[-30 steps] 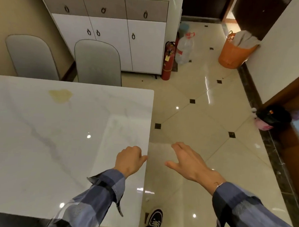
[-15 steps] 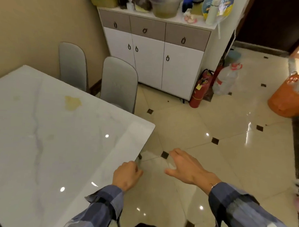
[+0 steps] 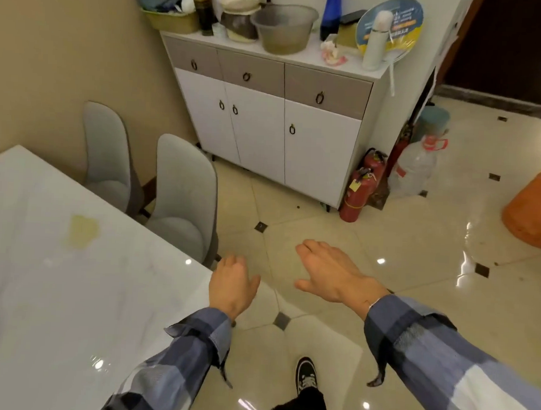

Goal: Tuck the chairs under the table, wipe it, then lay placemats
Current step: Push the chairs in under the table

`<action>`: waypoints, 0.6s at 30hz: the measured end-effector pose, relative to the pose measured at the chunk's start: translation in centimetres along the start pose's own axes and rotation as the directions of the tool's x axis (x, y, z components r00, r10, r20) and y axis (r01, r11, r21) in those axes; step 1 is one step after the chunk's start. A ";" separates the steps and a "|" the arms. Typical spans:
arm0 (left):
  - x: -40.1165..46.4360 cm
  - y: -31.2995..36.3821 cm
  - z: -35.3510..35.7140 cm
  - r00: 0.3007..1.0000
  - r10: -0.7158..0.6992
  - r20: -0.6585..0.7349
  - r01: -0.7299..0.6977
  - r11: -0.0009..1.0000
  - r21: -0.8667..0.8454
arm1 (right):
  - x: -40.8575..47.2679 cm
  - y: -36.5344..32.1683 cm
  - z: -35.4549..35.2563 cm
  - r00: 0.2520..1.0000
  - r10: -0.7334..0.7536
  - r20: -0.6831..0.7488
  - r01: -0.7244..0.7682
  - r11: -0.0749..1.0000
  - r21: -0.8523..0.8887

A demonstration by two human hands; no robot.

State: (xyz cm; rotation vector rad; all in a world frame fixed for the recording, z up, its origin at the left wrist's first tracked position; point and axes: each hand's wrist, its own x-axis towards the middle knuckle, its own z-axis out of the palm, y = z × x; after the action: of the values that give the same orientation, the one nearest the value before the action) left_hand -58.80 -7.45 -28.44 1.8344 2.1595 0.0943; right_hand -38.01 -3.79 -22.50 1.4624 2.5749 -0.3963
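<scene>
A white marble table (image 3: 58,288) fills the lower left, with a yellowish stain (image 3: 81,231) on its top. Two grey padded chairs stand at its far side: the nearer chair (image 3: 182,198) by the table's corner and the farther chair (image 3: 108,157) against the beige wall. Both stick out from the table edge. My left hand (image 3: 233,285) hovers just past the table's corner, fingers loosely curled and holding nothing. My right hand (image 3: 331,274) is held out over the floor with fingers straight, also empty.
A white sideboard (image 3: 266,124) cluttered with bowls and bottles stands behind the chairs. Two red fire extinguishers (image 3: 361,190) and a large water jug (image 3: 415,166) sit at its right end. An orange basket (image 3: 532,213) is at the right edge. My shoe (image 3: 306,377) is on the tiled floor.
The view has swung up and round the table's corner toward the chairs and sideboard. My left hand moved off the tabletop edge to beyond the corner; both hands stay empty.
</scene>
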 end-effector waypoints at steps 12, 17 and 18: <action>21.0 8.2 -2.2 0.992 -0.120 0.023 0.122 0.990 -0.067 | 17.1 14.7 -7.6 0.989 -0.058 0.138 0.078 0.987 -0.139; 28.7 7.8 -2.8 0.960 -0.279 -0.029 0.275 0.958 -0.086 | 27.8 18.3 -8.6 0.962 -0.207 0.178 0.231 0.965 -0.126; 30.0 7.6 -3.0 0.943 -0.333 -0.032 0.328 0.939 -0.101 | 29.7 18.8 -8.8 0.948 -0.244 0.206 0.273 0.954 -0.126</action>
State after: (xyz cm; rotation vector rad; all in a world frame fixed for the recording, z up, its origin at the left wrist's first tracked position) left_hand -56.49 23.56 -29.34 1.4084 2.4190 0.1645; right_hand -37.09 32.41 -24.71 0.9879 2.5825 -0.3405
